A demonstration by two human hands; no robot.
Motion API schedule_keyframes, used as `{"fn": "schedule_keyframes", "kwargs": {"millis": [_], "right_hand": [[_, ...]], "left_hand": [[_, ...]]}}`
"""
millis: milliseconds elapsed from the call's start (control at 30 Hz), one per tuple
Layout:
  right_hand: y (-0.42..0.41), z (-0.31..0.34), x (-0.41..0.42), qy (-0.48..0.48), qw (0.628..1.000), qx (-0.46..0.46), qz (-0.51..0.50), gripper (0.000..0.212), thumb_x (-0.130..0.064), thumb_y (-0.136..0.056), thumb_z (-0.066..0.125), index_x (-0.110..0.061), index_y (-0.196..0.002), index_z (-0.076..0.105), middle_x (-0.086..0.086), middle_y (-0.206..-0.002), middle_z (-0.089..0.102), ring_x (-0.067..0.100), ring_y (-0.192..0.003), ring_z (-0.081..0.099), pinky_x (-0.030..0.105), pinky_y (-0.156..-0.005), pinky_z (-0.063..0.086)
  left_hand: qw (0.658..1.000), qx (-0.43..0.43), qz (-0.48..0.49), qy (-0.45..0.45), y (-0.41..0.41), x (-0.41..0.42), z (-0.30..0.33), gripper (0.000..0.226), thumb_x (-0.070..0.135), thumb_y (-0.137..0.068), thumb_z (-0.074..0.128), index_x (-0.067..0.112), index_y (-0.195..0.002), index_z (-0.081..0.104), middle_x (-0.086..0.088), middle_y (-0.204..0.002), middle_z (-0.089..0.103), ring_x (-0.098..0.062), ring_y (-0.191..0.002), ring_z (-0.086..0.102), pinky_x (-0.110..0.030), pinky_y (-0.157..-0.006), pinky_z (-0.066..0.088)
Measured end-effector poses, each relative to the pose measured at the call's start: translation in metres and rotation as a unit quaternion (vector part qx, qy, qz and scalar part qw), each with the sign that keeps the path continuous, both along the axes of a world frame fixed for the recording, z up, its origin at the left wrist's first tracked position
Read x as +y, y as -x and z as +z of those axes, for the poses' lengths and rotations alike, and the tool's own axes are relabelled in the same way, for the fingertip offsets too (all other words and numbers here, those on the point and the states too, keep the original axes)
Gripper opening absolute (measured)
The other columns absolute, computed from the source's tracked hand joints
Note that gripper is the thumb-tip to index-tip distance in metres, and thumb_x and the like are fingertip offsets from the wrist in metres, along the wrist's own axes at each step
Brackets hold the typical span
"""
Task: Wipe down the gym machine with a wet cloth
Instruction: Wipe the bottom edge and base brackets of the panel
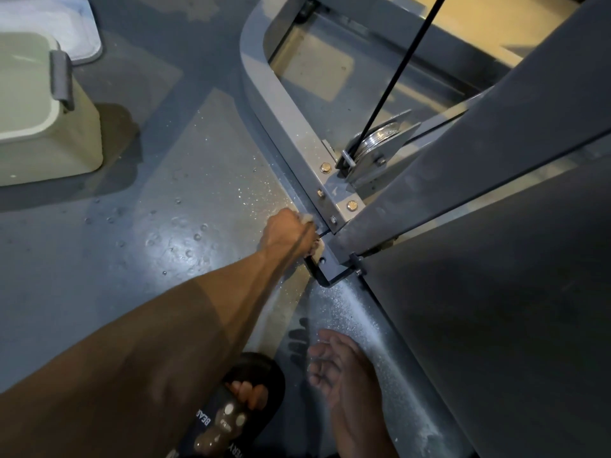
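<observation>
- At the bottom centre of the frame a foot in a black slide sandal is seen on the wet grey floor.
- Just right of it, the right hand is held loose above the lower frame rail; its grip is relaxed, fingers slightly spread, nothing held.
- From the lower left an arm reaches to mid-frame, where the left hand is balled around the wet cloth; the grip is curled tight on it and only pale scraps of cloth show past the knuckles.
- The cloth is pressed against the side of the gym machine's base bar, beside the bolted corner bracket.
- The cloth is judged soft, light and limp, slick with water; it is best bunched in the palm, as it is held now, so that it follows edges and bolt heads.
- The machine is judged heavy, rigid steel that will not shift; wet paint may be slippery, and the bracket corners could snag the cloth.
- Further on, the pulley and black cable are seen at centre right.
- At the upper left a pale bucket stands well apart from the machine.
</observation>
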State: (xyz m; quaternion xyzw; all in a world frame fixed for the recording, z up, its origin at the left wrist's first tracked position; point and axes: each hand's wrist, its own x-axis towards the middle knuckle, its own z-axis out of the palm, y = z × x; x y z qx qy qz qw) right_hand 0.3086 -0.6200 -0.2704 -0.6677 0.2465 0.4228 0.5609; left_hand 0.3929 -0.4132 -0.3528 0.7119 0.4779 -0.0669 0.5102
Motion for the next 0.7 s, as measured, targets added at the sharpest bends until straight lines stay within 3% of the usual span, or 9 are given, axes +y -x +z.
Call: {"fn": "schedule_keyframes", "kwargs": {"millis": [67, 167, 300, 467, 567, 700], "right_hand": [[-0.004, 0.0, -0.001, 0.005, 1.0, -0.003, -0.006, 0.021, -0.01, -0.104, 0.049, -0.004, -0.109, 0.068, 0.009, -0.076, 0.071, 0.017, -0.059, 0.062, 0.03, -0.057, 0.045], [-0.01, -0.002, 0.002, 0.008, 1.0, -0.017, -0.007, 0.021, -0.011, -0.105, 0.049, -0.006, -0.11, 0.068, 0.005, -0.079, 0.076, 0.017, -0.065, 0.069, 0.032, -0.065, 0.049], [-0.017, 0.001, 0.008, -0.006, 1.0, -0.03, 0.003, 0.023, -0.016, -0.106, 0.048, -0.016, -0.115, 0.069, 0.001, -0.098, 0.079, 0.018, -0.089, 0.076, 0.034, -0.079, 0.053], [-0.019, -0.001, 0.009, -0.014, 1.0, -0.023, 0.007, 0.023, -0.017, -0.106, 0.048, -0.014, -0.116, 0.069, 0.005, -0.098, 0.079, 0.021, -0.09, 0.076, 0.035, -0.079, 0.053], [-0.016, -0.003, 0.006, -0.011, 1.0, -0.015, 0.009, 0.022, -0.013, -0.102, 0.051, -0.012, -0.114, 0.07, 0.008, -0.096, 0.079, 0.023, -0.09, 0.075, 0.037, -0.081, 0.054], [-0.012, -0.005, 0.005, -0.009, 1.0, -0.008, 0.005, 0.022, -0.013, -0.102, 0.05, -0.012, -0.113, 0.07, 0.009, -0.094, 0.078, 0.022, -0.084, 0.075, 0.035, -0.078, 0.053]], "left_hand": [[1.0, -0.003, 0.003, -0.014, 0.02, 0.01, -0.006, 0.024, 0.036, -0.098, 0.067, 0.013, -0.096, 0.059, -0.005, -0.085, 0.065, -0.018, -0.072, 0.066, -0.031, -0.06, 0.058], [0.998, -0.058, -0.032, -0.009, 0.028, 0.008, -0.01, 0.022, 0.033, -0.095, 0.072, 0.016, -0.089, 0.059, -0.007, -0.089, 0.068, -0.026, -0.08, 0.07, -0.045, -0.075, 0.063], [0.985, -0.103, -0.121, -0.068, 0.007, -0.002, 0.004, 0.019, 0.031, -0.09, 0.074, 0.026, -0.081, 0.059, 0.003, -0.08, 0.066, -0.019, -0.073, 0.067, -0.036, -0.069, 0.059], [0.968, -0.078, -0.193, -0.137, 0.004, 0.006, 0.001, 0.021, 0.044, -0.088, 0.074, 0.025, -0.083, 0.067, 0.003, -0.078, 0.071, -0.018, -0.07, 0.068, -0.041, -0.07, 0.062], [0.939, -0.099, -0.25, -0.213, 0.007, 0.002, -0.002, 0.018, 0.041, -0.094, 0.07, 0.032, -0.081, 0.063, 0.006, -0.079, 0.065, -0.016, -0.069, 0.062, -0.041, -0.071, 0.06], [0.871, -0.107, -0.368, -0.308, 0.022, 0.007, -0.009, 0.03, 0.048, -0.105, 0.048, 0.027, -0.116, 0.067, 0.004, -0.098, 0.052, -0.015, -0.082, 0.054, -0.033, -0.072, 0.054]]}}
